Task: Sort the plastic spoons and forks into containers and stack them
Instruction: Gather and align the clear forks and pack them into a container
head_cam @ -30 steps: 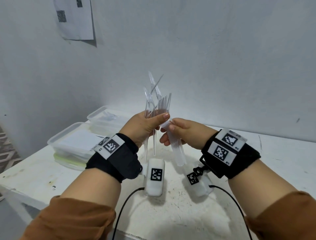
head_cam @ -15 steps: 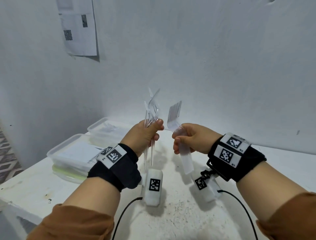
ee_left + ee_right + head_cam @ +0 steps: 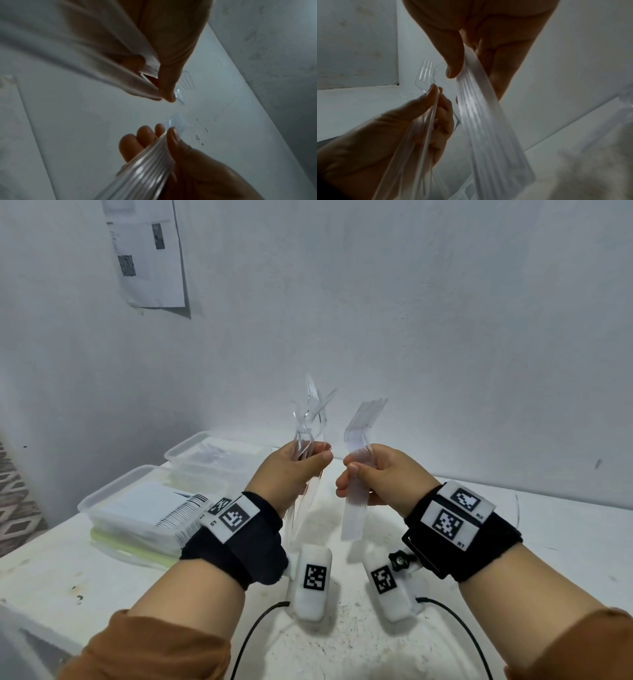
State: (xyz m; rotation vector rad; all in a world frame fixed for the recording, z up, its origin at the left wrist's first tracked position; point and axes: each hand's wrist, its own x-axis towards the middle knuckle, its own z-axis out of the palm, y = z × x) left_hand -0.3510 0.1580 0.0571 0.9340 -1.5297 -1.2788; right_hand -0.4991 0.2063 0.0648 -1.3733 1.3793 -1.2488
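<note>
- Right hand (image 3: 380,477), right of centre in the head view: thumb and curled fingers (image 3: 145,135) clamp a neat nested stack of clear plastic forks (image 3: 359,460) by the handles; tines point up, handle ends hang below the palm.
- Left hand (image 3: 291,474), just left of centre in the head view: thumb (image 3: 426,97) and fingers pinch a loose bundle of clear plastic cutlery (image 3: 310,419), held upright, its tops fanned out at differing angles.
- The loose bundle shows at least one fork head in the right wrist view; whether spoons are among it cannot be told, the plastic being clear against a pale wall.
- The two bundles stand near each other, apart, both raised above the white table (image 3: 565,535).
- Black wrist straps with white coded tags (image 3: 452,518) sit on both wrists; two white camera modules (image 3: 313,580) with black cables hang beneath them.
- Rust-brown sleeves (image 3: 154,648) cover both forearms at the lower edge of the head view.
- Two clear rectangular plastic containers (image 3: 137,508) lie at the left of the head view on the table; the farther container (image 3: 212,453) holds clear cutlery, kind unclear.
- A printed paper sheet (image 3: 150,251) hangs on the white wall at upper left.
</note>
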